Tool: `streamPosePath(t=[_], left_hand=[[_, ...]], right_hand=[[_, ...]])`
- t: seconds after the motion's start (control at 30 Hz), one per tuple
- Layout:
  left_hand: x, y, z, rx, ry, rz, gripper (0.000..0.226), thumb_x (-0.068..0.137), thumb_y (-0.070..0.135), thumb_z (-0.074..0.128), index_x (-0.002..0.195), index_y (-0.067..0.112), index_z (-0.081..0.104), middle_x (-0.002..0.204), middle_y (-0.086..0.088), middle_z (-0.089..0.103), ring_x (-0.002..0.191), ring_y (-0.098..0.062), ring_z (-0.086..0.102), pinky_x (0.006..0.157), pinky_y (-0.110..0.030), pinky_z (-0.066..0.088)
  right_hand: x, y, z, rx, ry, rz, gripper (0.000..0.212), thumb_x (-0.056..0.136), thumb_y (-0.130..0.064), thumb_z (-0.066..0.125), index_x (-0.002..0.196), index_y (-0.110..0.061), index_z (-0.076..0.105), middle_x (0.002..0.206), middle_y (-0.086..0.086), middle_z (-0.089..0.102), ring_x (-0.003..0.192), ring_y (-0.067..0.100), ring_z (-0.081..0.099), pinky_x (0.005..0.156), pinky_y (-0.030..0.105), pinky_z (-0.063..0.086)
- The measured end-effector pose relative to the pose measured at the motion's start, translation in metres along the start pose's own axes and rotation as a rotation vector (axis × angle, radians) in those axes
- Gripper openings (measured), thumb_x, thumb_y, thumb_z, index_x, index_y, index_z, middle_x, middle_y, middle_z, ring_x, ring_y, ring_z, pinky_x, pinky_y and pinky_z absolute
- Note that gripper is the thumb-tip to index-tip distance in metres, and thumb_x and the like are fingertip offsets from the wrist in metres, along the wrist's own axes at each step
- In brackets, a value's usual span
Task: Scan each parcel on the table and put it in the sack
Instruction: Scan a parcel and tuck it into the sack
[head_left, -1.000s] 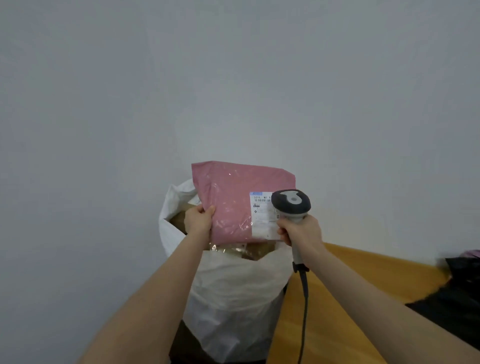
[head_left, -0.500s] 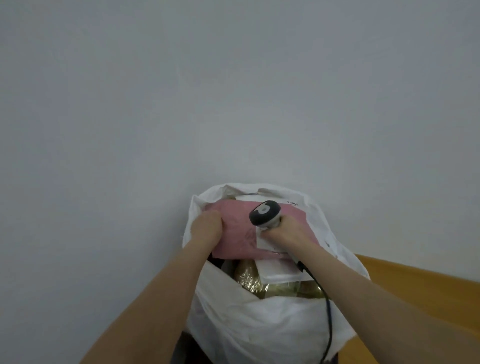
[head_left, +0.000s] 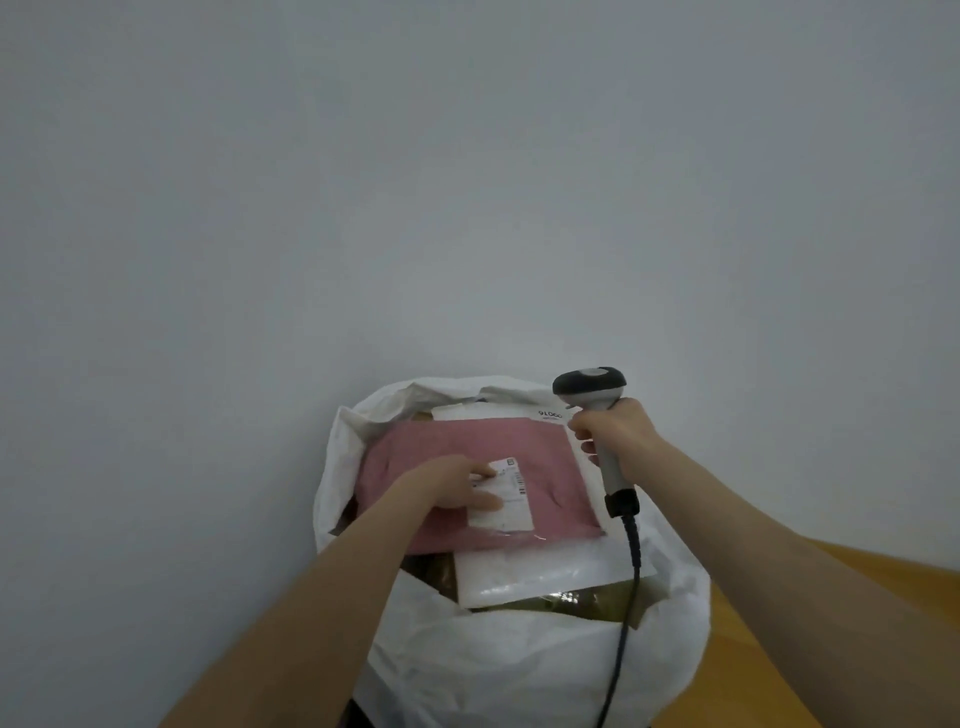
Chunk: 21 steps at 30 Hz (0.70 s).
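We see: sack (head_left: 519, 675) in white crinkly plastic; pink parcel (head_left: 545, 462) matt plastic, paper label (head_left: 511, 506); white parcel (head_left: 535, 577) glossy plastic; scanner (head_left: 589, 387) smooth hard plastic; table (head_left: 805, 623) smooth wood; wall (head_left: 467, 182) matt.

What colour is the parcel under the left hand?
Pink parcel, white label; head view.

Pink parcel (head_left: 457, 441) flat, label up, atop full white sack (head_left: 519, 670).

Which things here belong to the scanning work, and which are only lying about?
Job: pink parcel, lying in the sack under the left hand; scanner, gripped by the right hand; white parcel beneath the pink one; table.
Only lying about: wall; I see nothing else.
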<state>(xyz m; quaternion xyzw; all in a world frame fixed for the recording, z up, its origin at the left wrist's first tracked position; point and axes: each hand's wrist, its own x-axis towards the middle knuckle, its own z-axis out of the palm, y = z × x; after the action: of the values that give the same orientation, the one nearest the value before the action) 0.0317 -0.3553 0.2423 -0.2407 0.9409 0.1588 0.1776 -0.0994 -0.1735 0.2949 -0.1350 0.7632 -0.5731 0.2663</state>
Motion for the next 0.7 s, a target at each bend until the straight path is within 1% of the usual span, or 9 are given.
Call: streamPosePath(t=[0.17, 0.27, 0.37, 0.43, 0.5, 0.53, 0.57, 0.63, 0.7], left_hand=[[-0.002, -0.041, 0.003, -0.043, 0.015, -0.082, 0.068, 0.085, 0.055, 0.061, 0.146, 0.036, 0.035, 0.154, -0.004, 0.03, 0.138, -0.025, 0.033, 0.114, -0.042, 0.026], [0.005, -0.063, 0.007, -0.049, 0.008, -0.107, 0.07, 0.084, 0.056, 0.061, 0.146, 0.038, 0.033, 0.156, -0.003, 0.026, 0.139, -0.026, 0.031, 0.114, -0.044, 0.025], [0.014, -0.08, 0.009, -0.075, 0.031, -0.113, 0.069, 0.084, 0.056, 0.062, 0.145, 0.041, 0.034, 0.156, -0.002, 0.025, 0.139, -0.026, 0.032, 0.114, -0.043, 0.026], [0.018, -0.089, 0.004, -0.083, 0.034, -0.106, 0.069, 0.084, 0.056, 0.062, 0.145, 0.04, 0.034, 0.156, -0.001, 0.024, 0.14, -0.026, 0.031, 0.115, -0.043, 0.025], [0.022, -0.097, -0.009, -0.073, -0.013, -0.092, 0.066, 0.084, 0.055, 0.063, 0.143, 0.037, 0.039, 0.151, -0.001, 0.035, 0.135, -0.025, 0.038, 0.112, -0.041, 0.03], [0.024, -0.101, -0.018, -0.07, -0.026, -0.08, 0.058, 0.084, 0.053, 0.063, 0.138, 0.034, 0.048, 0.141, -0.001, 0.047, 0.127, -0.023, 0.046, 0.107, -0.037, 0.035], [0.028, -0.105, -0.029, -0.087, 0.015, -0.067, 0.044, 0.085, 0.051, 0.062, 0.124, 0.031, 0.061, 0.124, 0.001, 0.06, 0.115, -0.021, 0.054, 0.098, -0.032, 0.041], [0.036, -0.117, -0.055, -0.147, 0.28, -0.07, 0.023, 0.089, 0.041, 0.057, 0.092, 0.023, 0.071, 0.094, 0.0, 0.067, 0.095, -0.021, 0.061, 0.079, -0.029, 0.045], [0.049, -0.139, -0.079, -0.134, 0.624, -0.156, 0.029, 0.095, 0.034, 0.047, 0.103, 0.017, 0.068, 0.105, -0.008, 0.067, 0.1, -0.028, 0.059, 0.081, -0.033, 0.046]], right_hand=[[0.003, 0.002, 0.023, -0.029, -0.084, -0.034, 0.005, 0.08, -0.003, 0.064, 0.081, -0.005, 0.06, 0.071, 0.005, 0.055, 0.065, 0.018, 0.052, 0.062, 0.027, 0.044], [0.006, 0.004, 0.052, -0.075, -0.173, -0.048, 0.008, 0.083, -0.002, 0.064, 0.088, -0.006, 0.06, 0.071, 0.002, 0.052, 0.065, 0.013, 0.049, 0.059, 0.022, 0.039], [0.014, 0.005, 0.078, -0.074, -0.203, -0.041, 0.009, 0.081, -0.003, 0.067, 0.087, -0.007, 0.061, 0.076, 0.003, 0.055, 0.07, 0.015, 0.052, 0.063, 0.023, 0.042], [0.019, 0.005, 0.093, -0.1, -0.197, -0.02, 0.011, 0.079, -0.007, 0.07, 0.078, -0.011, 0.06, 0.069, 0.002, 0.056, 0.061, 0.012, 0.054, 0.054, 0.022, 0.044], [0.025, 0.005, 0.108, -0.121, -0.197, -0.009, 0.014, 0.078, -0.007, 0.071, 0.075, -0.013, 0.06, 0.067, 0.001, 0.058, 0.055, 0.01, 0.055, 0.046, 0.018, 0.044], [0.029, 0.005, 0.116, -0.141, -0.213, -0.006, 0.013, 0.077, -0.005, 0.071, 0.077, -0.013, 0.061, 0.071, 0.003, 0.06, 0.06, 0.012, 0.058, 0.052, 0.021, 0.049], [0.033, 0.005, 0.123, -0.174, -0.235, -0.006, 0.013, 0.076, -0.004, 0.072, 0.079, -0.012, 0.062, 0.077, 0.006, 0.062, 0.069, 0.016, 0.061, 0.063, 0.027, 0.053], [0.038, 0.005, 0.136, -0.259, -0.267, -0.004, 0.015, 0.074, -0.004, 0.073, 0.085, -0.009, 0.064, 0.088, 0.01, 0.067, 0.085, 0.023, 0.064, 0.083, 0.039, 0.055], [0.043, 0.006, 0.147, -0.315, -0.259, 0.011, 0.021, 0.073, -0.007, 0.075, 0.092, -0.003, 0.067, 0.093, 0.013, 0.069, 0.089, 0.025, 0.065, 0.089, 0.042, 0.054]])
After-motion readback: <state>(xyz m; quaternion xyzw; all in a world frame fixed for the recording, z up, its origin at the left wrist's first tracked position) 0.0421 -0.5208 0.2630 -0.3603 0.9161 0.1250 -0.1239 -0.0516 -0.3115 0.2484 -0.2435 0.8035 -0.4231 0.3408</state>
